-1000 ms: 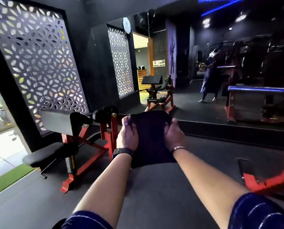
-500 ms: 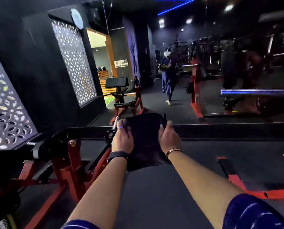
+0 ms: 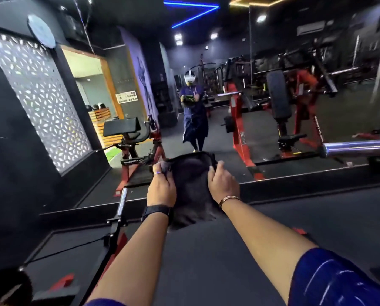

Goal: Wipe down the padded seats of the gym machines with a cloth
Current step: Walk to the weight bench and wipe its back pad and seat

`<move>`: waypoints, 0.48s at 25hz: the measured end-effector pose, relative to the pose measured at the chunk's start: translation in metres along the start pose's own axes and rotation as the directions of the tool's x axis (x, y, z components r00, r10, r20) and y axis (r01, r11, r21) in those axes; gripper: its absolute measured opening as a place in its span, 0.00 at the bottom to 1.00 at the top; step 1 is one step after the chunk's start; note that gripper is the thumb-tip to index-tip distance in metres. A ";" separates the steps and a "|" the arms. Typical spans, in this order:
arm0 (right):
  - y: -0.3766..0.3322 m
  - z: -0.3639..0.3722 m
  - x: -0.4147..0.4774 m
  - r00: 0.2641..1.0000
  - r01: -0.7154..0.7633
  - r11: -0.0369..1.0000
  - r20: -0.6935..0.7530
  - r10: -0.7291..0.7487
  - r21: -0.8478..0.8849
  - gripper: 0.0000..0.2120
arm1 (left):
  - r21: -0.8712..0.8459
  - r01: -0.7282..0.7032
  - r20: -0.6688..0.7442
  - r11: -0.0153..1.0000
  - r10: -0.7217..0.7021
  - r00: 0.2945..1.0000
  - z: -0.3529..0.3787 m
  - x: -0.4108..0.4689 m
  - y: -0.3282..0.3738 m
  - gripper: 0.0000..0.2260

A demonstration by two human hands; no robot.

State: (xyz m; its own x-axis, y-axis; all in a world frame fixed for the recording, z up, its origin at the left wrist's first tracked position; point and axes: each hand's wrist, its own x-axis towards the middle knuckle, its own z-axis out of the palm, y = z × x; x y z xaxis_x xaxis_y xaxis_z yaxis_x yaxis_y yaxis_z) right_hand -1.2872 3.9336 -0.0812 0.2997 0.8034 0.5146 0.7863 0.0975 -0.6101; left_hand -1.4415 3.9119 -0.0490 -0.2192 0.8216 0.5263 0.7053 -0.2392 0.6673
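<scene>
- Cloth (image 3: 192, 191) stays gripped between left hand (image 3: 162, 188) and right hand (image 3: 223, 184), held out in the air.
- View has swung rightward off the earlier bench; padded seat (image 3: 121, 127) now lies beyond the hands, so no wiping underway.

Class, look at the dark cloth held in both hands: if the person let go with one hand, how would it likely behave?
The dark cloth is probably floppy: its lower edge sags in folds below the left hand and right hand. It likely weighs little, since only the fingers pinch its top corners. Released on one side, it would probably droop.
</scene>
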 end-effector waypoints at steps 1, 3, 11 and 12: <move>0.005 0.015 0.018 1.000 -0.011 1.000 -0.011 0.011 -0.011 0.16 | -0.011 0.001 0.014 1.000 -0.001 1.000 0.017 0.020 -0.008 0.12; 0.017 0.043 0.058 0.999 -0.021 0.999 -0.030 0.020 -0.039 0.16 | -0.054 -0.001 0.038 0.999 0.003 0.999 0.051 0.062 -0.022 0.12; 0.058 0.165 0.225 0.983 -0.152 0.979 -0.127 0.135 -0.134 0.16 | -0.155 -0.057 0.182 0.986 0.086 0.980 0.192 0.248 -0.077 0.11; 0.061 0.178 0.246 0.976 -0.188 0.972 -0.141 0.168 -0.141 0.16 | -0.163 -0.055 0.204 0.985 0.088 0.975 0.210 0.275 -0.082 0.11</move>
State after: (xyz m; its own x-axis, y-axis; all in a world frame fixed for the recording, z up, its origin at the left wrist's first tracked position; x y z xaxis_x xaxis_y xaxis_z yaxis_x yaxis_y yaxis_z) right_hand -1.2615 4.2415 -0.0990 0.5008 0.7174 0.4843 0.7840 -0.1389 -0.6050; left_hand -1.4179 4.2660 -0.0696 -0.0138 0.8854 0.4646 0.5970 -0.3655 0.7142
